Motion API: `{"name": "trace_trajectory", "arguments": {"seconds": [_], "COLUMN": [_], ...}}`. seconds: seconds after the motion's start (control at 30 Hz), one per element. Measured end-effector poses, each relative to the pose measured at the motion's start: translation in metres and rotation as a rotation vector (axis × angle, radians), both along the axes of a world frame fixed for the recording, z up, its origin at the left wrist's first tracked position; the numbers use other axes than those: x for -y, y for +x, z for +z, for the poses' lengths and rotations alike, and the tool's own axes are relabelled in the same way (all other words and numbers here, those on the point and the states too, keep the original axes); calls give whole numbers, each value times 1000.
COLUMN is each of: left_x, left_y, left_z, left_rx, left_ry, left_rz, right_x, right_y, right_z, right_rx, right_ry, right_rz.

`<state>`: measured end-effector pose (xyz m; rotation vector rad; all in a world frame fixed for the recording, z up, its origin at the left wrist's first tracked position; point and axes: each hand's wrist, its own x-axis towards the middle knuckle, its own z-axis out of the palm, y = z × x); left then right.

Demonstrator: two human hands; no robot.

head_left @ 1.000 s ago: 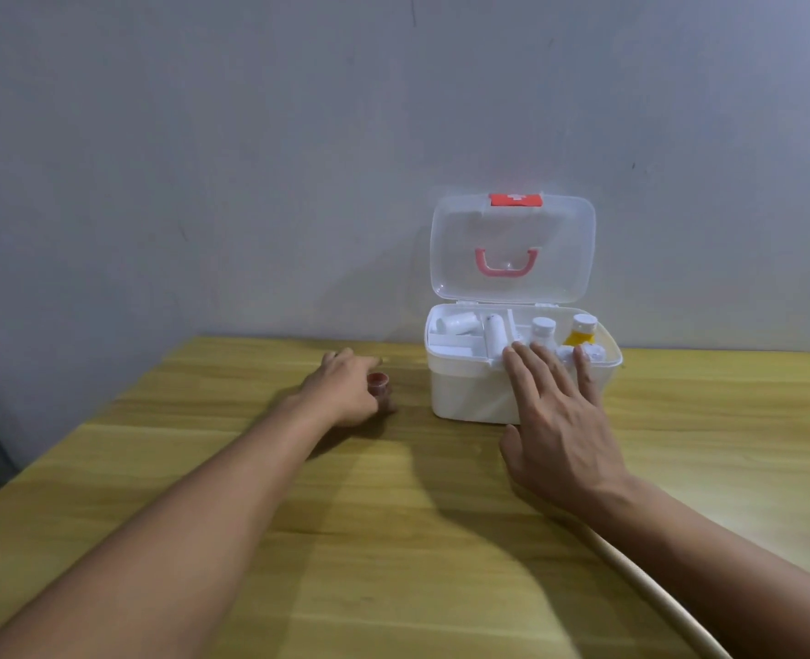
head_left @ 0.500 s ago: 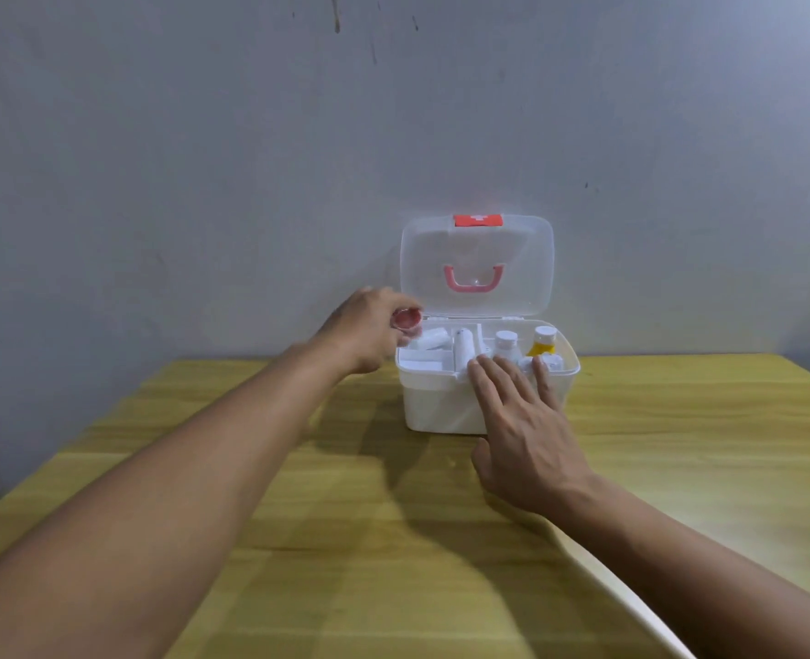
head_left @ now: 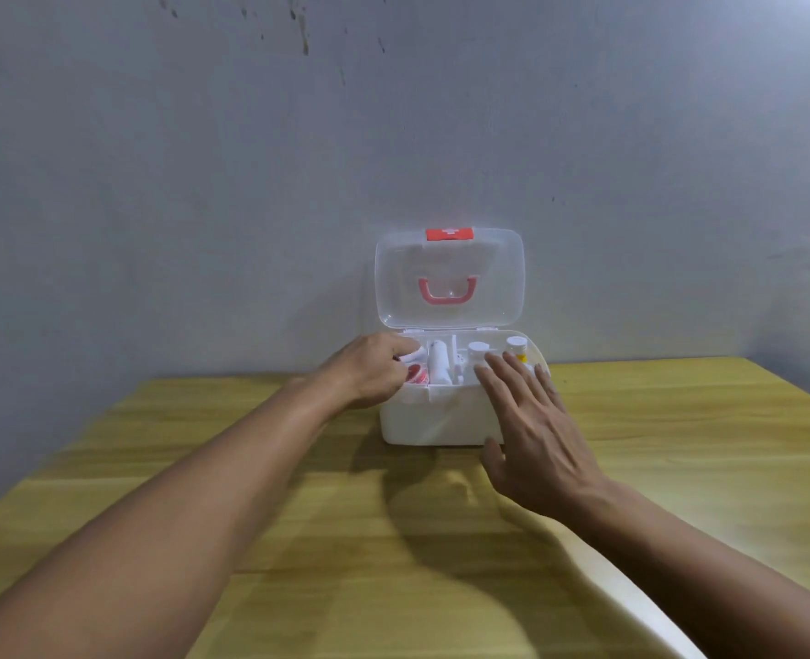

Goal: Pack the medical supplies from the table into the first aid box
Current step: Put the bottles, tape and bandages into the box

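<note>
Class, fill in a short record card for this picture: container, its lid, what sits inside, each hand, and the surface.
container: white first aid box, on the table
lid: clear lid, open and upright, red handle
contents: white bottles, yellow bottle, red-capped item
left hand: at the box's left compartment, over the red-capped item
right hand: open, fingers spread against the box front
surface: wooden table

Nothing you can really read here, just a white cross on the red latch [head_left: 449, 234] of the lid [head_left: 488, 278].
</note>
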<state>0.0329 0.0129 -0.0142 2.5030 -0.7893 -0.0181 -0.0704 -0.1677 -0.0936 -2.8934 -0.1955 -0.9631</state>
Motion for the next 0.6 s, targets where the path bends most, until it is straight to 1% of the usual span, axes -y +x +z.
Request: {"name": "trace_trajectory", "arguments": {"seconds": [0.1,0.17,0.23,0.37,0.5,0.6], "left_x": [0,-1,0,3,3,6], "left_y": [-10,-12,-13,-11,0,0], "left_z": [-12,-18,-21,-26,-35,-41], "left_rx": [6,45,67,137,178,235], "left_ry": [166,212,179,66,101,131], "left_rz": [-86,-100,-107,-52,-6,-19], "right_x": [3,3,2,-1,3,13], "right_y": [2,3,3,7,42,86], "right_z": [-5,-8,-8,9,58,94], "right_rx": [-3,-2,-9,-31,-22,20], "right_ry": [-63,-106,-114,-25,157,178], "right_rz": [-24,-43,-53,-12,10,-40]}}
